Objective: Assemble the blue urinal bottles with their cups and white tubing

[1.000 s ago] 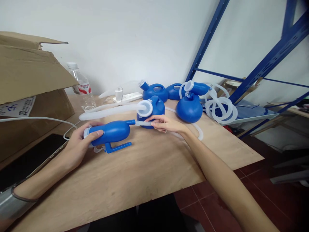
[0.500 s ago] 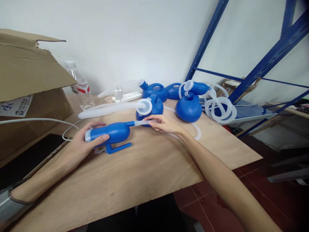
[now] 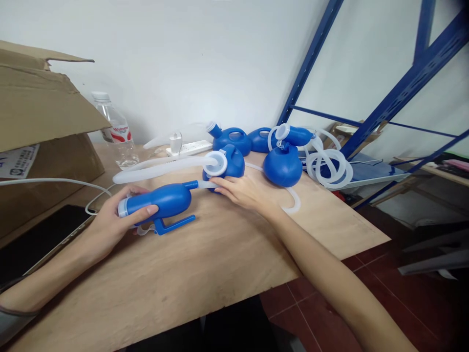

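Note:
My left hand (image 3: 126, 212) is wrapped round the capped end of a blue plastic urinal funnel (image 3: 170, 198), which lies sideways with its L-shaped handle (image 3: 178, 225) underneath. A clear tube (image 3: 205, 184) sits on the funnel's narrow spout. My right hand (image 3: 240, 191) pinches that tube a little way from the spout, and its fingers hide part of it. Just behind my right hand stands a blue urinal bottle (image 3: 234, 159) with a white-rimmed mouth, and a thick translucent hose (image 3: 157, 168) runs from it to the left.
Behind are more blue bottles (image 3: 234, 143), a round one (image 3: 283, 167) and coiled tubing (image 3: 331, 168) on the right. A power strip (image 3: 194, 147), water bottle (image 3: 119, 134), cardboard box (image 3: 54, 156) and dark flat device (image 3: 44, 234) also lie around. A blue rack (image 3: 311, 58) rises at right.
My right hand has turned more palm-down and its fingers have shifted along the tube towards the spout. The funnel stays in my left hand; the whole view has shifted slightly.

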{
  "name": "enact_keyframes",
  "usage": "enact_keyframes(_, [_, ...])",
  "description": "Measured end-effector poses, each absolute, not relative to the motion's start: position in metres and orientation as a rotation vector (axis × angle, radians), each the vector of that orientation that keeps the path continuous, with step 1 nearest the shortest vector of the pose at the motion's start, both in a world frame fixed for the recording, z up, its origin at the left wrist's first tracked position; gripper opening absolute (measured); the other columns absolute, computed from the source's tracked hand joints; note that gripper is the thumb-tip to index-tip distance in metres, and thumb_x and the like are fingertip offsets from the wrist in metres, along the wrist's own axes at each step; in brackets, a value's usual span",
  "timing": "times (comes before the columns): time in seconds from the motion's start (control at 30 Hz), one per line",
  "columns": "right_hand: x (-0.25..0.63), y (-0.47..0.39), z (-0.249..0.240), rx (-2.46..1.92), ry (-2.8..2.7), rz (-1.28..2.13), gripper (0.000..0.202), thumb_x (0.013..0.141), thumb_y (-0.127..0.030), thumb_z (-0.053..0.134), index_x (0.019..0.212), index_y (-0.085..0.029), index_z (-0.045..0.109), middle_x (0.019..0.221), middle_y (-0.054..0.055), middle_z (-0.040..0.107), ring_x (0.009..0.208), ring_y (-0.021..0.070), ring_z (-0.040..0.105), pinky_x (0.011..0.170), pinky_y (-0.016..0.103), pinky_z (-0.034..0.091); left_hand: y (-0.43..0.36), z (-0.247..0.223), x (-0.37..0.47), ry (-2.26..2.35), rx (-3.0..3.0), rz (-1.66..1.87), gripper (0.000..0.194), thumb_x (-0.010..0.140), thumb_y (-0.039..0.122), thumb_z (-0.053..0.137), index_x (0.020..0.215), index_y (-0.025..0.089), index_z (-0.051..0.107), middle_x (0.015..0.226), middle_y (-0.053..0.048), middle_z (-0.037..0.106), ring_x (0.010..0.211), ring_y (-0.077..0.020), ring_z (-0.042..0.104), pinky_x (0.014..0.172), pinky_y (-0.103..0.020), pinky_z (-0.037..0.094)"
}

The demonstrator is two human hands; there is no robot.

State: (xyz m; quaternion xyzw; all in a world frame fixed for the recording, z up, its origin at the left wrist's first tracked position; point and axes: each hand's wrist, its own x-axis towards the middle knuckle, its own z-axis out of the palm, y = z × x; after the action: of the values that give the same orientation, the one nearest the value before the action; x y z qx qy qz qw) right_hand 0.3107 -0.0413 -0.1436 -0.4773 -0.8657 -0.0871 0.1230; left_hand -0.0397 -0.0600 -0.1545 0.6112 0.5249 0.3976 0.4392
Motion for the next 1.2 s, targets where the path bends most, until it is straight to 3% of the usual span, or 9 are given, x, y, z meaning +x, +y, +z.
enact_keyframes(0.17, [0.305, -0.044, -0.14, -1.555, -2.551, -0.568, 0.056, 0.12, -0.054, 0.026, 0.158, -0.036, 0.063, 0.11, 0.01, 0.078, 0.075, 0.0185, 0.062, 0.065, 0.034, 0.028, -0.061, -0.156, -0.038, 1.321, 1.513, 0.974, 0.068, 0.069, 0.071, 0.09, 0.111, 0.026, 0.062, 0.075, 0.002, 0.07, 0.055, -0.0156, 0.059, 0.049, -0.026, 0.051])
enact_keyframes(0.37, [0.299, -0.048, -0.132, -1.674, -2.5, -0.527, 0.05, 0.119, -0.054, 0.033, 0.165, -0.045, 0.052, 0.106, 0.007, 0.075, 0.071, 0.0174, 0.06, 0.061, 0.033, 0.023, -0.062, -0.15, -0.033, 1.31, 1.438, 0.99, 0.067, 0.065, 0.07, 0.093, 0.102, 0.026, 0.057, 0.067, 0.003, 0.07, 0.052, -0.0142, 0.057, 0.044, -0.02, 0.045])
enact_keyframes(0.83, [0.321, -0.041, -0.144, -1.145, -2.521, -0.438, 0.051, 0.12, -0.049, 0.035, 0.152, -0.029, 0.069, 0.101, 0.007, 0.08, 0.073, 0.0169, 0.066, 0.069, 0.029, 0.044, -0.073, -0.144, -0.032, 1.251, 1.6, 1.062, 0.056, 0.067, 0.059, 0.094, 0.098, 0.025, 0.062, 0.074, 0.004, 0.066, 0.052, -0.0147, 0.063, 0.043, -0.021, 0.046])
enact_keyframes(1.07, [0.315, -0.046, -0.142, -1.036, -2.487, -0.188, 0.045, 0.12, -0.045, 0.039, 0.146, -0.024, 0.069, 0.12, 0.009, 0.083, 0.099, 0.0218, 0.079, 0.082, 0.031, 0.056, -0.08, -0.147, -0.028, 1.296, 1.751, 1.193, 0.053, 0.069, 0.063, 0.089, 0.096, 0.026, 0.063, 0.096, 0.0, 0.072, 0.067, -0.0162, 0.06, 0.054, -0.025, 0.047])
enact_keyframes(1.2, [0.309, -0.045, -0.147, -0.98, -2.487, -0.162, 0.046, 0.12, -0.046, 0.037, 0.141, -0.021, 0.069, 0.118, 0.01, 0.083, 0.096, 0.0221, 0.08, 0.08, 0.032, 0.056, -0.075, -0.154, -0.034, 1.324, 1.906, 1.212, 0.051, 0.072, 0.064, 0.087, 0.098, 0.027, 0.064, 0.1, 0.0, 0.073, 0.077, -0.0184, 0.063, 0.069, -0.028, 0.051])
